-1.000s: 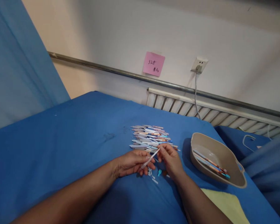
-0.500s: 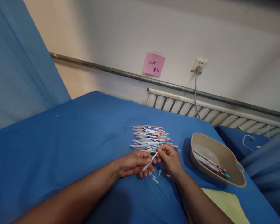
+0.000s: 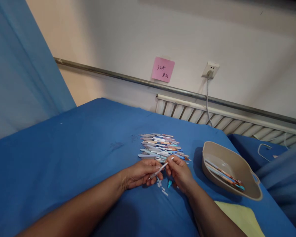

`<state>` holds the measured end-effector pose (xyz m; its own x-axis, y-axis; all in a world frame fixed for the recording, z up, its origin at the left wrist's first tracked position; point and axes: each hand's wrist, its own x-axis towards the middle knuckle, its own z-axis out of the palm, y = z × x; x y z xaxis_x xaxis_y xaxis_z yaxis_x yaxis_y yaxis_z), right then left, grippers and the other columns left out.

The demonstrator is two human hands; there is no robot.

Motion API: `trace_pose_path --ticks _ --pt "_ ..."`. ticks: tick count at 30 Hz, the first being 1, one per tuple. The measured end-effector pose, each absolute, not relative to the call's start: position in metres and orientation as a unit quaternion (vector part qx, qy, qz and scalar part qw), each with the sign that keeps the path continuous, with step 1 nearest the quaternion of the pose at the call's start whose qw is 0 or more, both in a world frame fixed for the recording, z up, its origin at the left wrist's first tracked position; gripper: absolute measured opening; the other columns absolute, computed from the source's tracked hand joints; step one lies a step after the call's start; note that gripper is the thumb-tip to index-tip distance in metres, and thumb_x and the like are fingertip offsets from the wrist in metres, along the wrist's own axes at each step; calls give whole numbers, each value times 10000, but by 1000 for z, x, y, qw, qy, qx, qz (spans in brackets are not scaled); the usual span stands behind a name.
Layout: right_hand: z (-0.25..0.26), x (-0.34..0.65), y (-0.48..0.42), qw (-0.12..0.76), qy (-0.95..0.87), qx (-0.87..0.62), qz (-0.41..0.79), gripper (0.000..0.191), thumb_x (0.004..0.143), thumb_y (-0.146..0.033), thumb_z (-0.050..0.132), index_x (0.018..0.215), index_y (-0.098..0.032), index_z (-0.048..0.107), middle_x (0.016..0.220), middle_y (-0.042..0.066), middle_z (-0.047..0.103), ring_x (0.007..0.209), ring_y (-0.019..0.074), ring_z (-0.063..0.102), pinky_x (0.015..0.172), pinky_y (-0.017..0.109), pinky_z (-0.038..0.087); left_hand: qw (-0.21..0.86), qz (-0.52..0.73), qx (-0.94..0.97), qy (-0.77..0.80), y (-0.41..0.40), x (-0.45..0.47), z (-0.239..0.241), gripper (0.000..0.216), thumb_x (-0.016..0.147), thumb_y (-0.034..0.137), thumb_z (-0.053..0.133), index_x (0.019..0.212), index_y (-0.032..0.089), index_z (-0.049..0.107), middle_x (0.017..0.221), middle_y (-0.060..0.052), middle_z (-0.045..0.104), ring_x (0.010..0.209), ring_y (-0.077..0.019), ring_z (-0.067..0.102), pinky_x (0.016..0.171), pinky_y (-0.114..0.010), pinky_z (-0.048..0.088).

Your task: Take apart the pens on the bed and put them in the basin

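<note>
A slim white pen (image 3: 160, 170) slants between my two hands, its white end up to the right. My left hand (image 3: 143, 172) is closed on its lower part, the fingers underneath and the thumb on top. Near the upper end, my right hand (image 3: 180, 173) pinches the pen, and its white tip shows past the fingers. Just beyond my hands lies a wide pile of pens (image 3: 160, 144) in white, grey, orange and blue. Below the hands, several small white pieces (image 3: 159, 183) and a teal piece (image 3: 169, 184) rest on the blue cloth.
A beige basket (image 3: 248, 194) with a few pens (image 3: 224, 174) in it stands on the right. In front of it lies a yellow cloth (image 3: 239, 215). Blue cloth (image 3: 84, 144) covers the surface, and a radiator (image 3: 187, 112) runs along the wall behind.
The pen has shifted slightly up and right and lies a little flatter. My right fingers have moved along it, so its white end now sticks out past them.
</note>
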<state>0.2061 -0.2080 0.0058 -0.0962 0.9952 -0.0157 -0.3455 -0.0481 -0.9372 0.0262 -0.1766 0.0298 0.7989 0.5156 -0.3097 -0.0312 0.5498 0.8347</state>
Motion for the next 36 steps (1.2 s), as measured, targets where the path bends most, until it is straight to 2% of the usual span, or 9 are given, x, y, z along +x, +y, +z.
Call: trace_pose_path --ticks 5,16,36 --pt "6 213 -204 583 -370 -379 616 287 764 -427 647 671 -171 556 551 -34 488 461 71 390 467 208 303 828 170 444 297 -176 26 29 329 754 407 667 926 149 559 713 -11 653 410 -44 498 377 -152 326" --pt "6 224 -197 644 -291 -368 604 281 740 -388 678 647 -169 529 535 -51 448 441 57 368 437 195 317 814 184 447 322 -174 23 31 308 725 416 688 819 155 553 671 14 620 426 -40 476 385 -152 278" --pt "5 223 -197 648 -296 -382 589 308 737 -430 669 653 -176 516 518 -50 453 443 68 379 434 201 325 811 224 419 342 -169 24 33 300 725 398 695 789 147 545 647 8 599 451 -43 459 430 -159 301"
